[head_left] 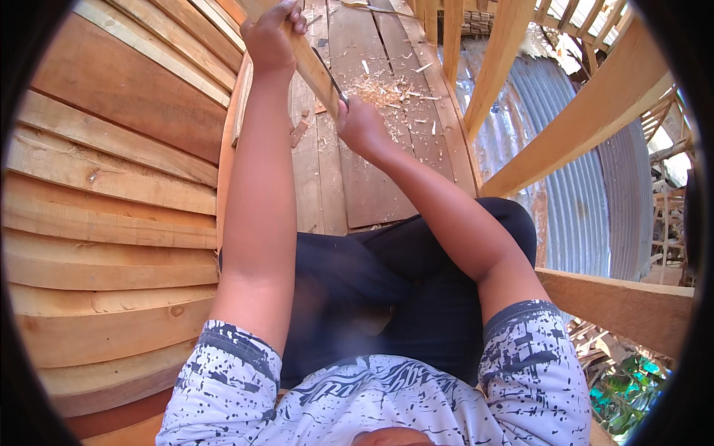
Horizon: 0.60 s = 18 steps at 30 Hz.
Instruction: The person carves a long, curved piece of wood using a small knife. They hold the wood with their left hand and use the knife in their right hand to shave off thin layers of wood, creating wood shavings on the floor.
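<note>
At the top of the head view, my left hand (pixel 272 36) is closed around the upper part of a pale wooden strip (pixel 315 73). The strip slants down to my right hand (pixel 363 125), which is a closed fist near its lower end. A dark, narrow blade-like tool (pixel 332 76) runs along the strip's right edge and into my right fist. Its handle is hidden by the fingers, so its exact kind does not show. Curled wood shavings (pixel 384 92) lie on the boards just beyond my right hand.
I sit cross-legged on a plank floor (pixel 379 186). Stacked boards (pixel 119 197) form a wall at the left. Slanting wooden posts (pixel 587 111) and a rail (pixel 617 308) stand at the right, with corrugated metal sheets (pixel 565 215) below them. A wood scrap (pixel 300 132) lies near my left forearm.
</note>
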Available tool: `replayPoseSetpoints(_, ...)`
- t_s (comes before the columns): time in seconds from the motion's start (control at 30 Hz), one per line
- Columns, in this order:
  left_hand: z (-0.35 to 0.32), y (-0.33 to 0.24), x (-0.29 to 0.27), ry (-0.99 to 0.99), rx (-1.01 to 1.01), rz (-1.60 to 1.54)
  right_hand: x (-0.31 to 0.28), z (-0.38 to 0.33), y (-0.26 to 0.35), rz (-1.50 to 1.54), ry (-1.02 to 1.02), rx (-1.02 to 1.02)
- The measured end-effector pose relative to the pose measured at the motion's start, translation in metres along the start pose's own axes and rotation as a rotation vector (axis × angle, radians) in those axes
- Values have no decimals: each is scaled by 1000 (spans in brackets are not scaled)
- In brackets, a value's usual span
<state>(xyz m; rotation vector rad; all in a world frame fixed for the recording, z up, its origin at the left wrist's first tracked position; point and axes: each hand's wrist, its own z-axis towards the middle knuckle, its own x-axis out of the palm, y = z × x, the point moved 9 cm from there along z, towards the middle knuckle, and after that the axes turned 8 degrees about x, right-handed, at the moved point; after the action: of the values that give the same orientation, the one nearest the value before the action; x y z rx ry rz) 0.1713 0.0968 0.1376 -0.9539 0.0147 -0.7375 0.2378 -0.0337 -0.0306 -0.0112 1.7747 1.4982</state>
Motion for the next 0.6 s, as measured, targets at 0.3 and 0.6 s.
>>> replayPoseSetpoints(0.3,-6,-9,13,-94,70,4,29,7,-54,-113,80,105)
replayPoseSetpoints(0.6,-7,-19,26,-3,76,-59,22,15,-27,-219,258,45)
